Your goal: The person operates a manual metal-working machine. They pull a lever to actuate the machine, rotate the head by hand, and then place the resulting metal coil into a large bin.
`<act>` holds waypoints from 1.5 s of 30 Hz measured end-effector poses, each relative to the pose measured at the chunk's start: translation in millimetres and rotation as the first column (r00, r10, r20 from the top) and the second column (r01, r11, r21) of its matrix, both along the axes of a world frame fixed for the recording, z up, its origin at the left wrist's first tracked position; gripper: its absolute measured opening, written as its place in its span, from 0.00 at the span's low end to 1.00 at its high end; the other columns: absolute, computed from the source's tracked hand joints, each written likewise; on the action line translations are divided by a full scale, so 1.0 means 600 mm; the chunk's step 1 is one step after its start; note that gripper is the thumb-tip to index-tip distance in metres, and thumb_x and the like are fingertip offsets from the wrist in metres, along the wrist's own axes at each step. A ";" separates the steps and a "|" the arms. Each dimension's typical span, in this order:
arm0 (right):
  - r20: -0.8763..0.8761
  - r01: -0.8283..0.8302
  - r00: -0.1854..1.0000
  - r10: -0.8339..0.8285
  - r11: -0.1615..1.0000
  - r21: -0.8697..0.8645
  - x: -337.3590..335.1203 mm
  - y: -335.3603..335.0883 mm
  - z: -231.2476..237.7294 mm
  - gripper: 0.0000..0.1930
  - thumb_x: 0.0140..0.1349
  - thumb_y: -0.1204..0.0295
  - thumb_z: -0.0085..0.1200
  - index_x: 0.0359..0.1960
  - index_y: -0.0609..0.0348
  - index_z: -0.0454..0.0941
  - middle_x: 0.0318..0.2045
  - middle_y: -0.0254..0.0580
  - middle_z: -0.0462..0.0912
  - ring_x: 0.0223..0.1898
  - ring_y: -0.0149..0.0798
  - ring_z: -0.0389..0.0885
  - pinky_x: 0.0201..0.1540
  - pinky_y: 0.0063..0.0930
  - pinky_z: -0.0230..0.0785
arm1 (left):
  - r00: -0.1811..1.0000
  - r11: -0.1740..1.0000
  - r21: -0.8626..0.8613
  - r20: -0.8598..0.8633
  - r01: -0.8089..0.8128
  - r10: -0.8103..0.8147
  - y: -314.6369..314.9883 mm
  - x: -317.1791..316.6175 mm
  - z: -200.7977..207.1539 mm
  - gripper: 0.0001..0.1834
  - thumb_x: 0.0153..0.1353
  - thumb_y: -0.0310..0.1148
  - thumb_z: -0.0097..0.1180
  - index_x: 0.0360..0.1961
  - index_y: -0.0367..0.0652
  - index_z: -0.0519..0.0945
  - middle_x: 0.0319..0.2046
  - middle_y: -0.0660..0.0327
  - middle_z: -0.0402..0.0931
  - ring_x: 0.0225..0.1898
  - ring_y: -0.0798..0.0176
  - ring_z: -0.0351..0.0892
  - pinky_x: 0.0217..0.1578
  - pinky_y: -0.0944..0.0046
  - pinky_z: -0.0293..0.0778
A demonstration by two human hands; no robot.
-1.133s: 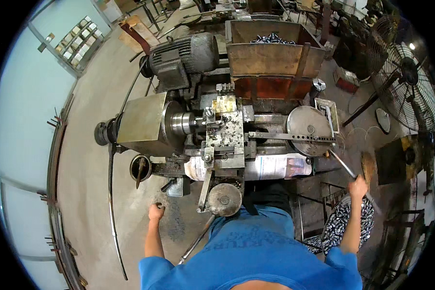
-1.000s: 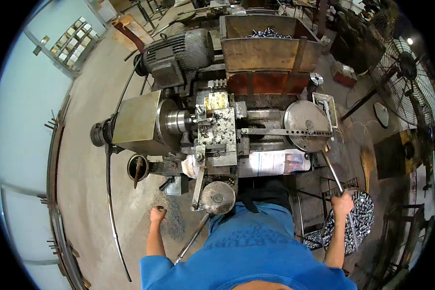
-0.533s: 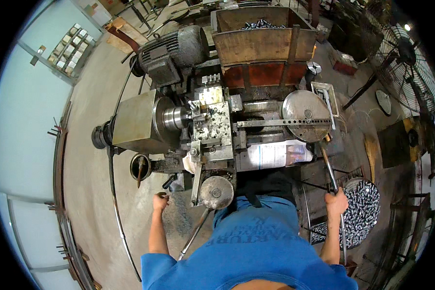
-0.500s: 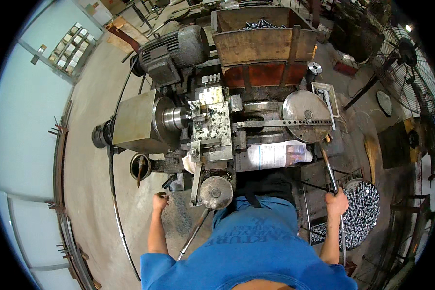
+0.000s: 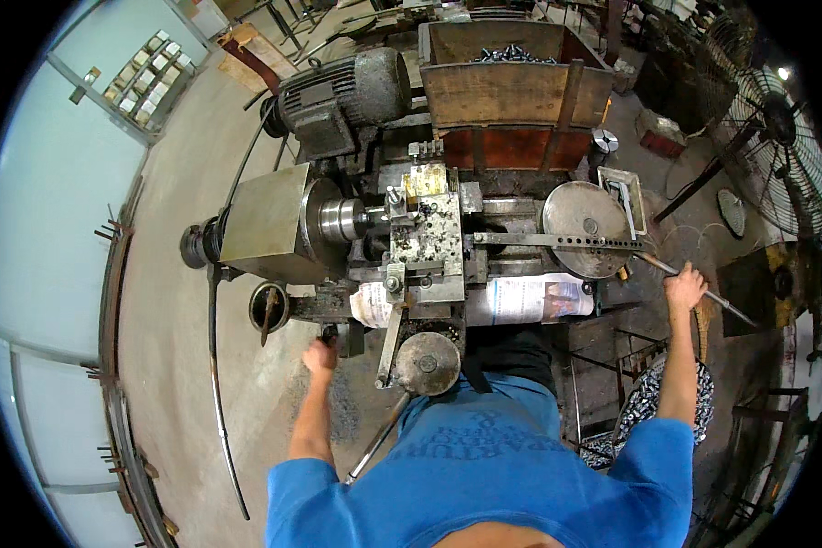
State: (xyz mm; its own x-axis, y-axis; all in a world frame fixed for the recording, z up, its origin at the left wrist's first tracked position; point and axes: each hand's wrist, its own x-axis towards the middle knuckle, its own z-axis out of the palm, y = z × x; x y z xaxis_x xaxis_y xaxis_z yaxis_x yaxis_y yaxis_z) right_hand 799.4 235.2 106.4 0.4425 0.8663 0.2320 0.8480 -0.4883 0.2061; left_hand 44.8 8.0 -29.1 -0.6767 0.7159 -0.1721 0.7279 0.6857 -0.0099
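Observation:
My right hand [image 5: 685, 285] is closed around a long steel lever [image 5: 659, 265] on the right side of a lathe-like machine, beside a round metal disc [image 5: 580, 215]. My left hand [image 5: 320, 356] is closed at a small dark handle-like piece [image 5: 330, 335] under the machine's front left; whatever its fingers hold is too small to make out. Between the hands is the chip-covered tool slide [image 5: 426, 233], facing the bright spindle nose [image 5: 340, 220]. A smaller disc [image 5: 428, 363] with a lever [image 5: 379, 437] sits close to my body.
Behind the machine stands a wooden box [image 5: 521, 96] with small metal parts, left of a fan [image 5: 776, 119]. A motor [image 5: 342, 100] sits at the back left. A basket of metal parts [image 5: 644, 402] is below my right arm. Printed paper [image 5: 511, 300] lies along the front, and a pot [image 5: 269, 307] hangs left.
My right hand has swung the lever outward and up to the right. The tool slide has shifted right, away from the spindle. My left hand has moved up to the dark handle-like piece.

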 end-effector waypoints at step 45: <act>-0.088 -0.898 0.071 0.994 0.102 0.428 -0.699 0.145 0.417 0.10 0.32 0.69 0.55 0.19 0.59 0.79 0.29 0.45 0.76 0.38 0.48 0.71 0.49 0.38 0.65 | 0.614 0.737 0.436 0.789 -0.517 -0.036 -0.158 -0.118 0.348 0.10 0.54 0.26 0.54 0.34 0.29 0.72 0.17 0.56 0.72 0.16 0.63 0.75 0.19 0.64 0.77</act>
State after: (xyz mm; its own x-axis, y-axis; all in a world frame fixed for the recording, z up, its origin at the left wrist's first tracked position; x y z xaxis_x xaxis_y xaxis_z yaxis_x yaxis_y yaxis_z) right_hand 380.0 322.3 356.8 -0.6458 0.5397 0.5400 0.5885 0.8025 -0.0982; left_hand -26.2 -87.0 179.9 -0.6826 0.6680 -0.2965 0.0980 0.4857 0.8686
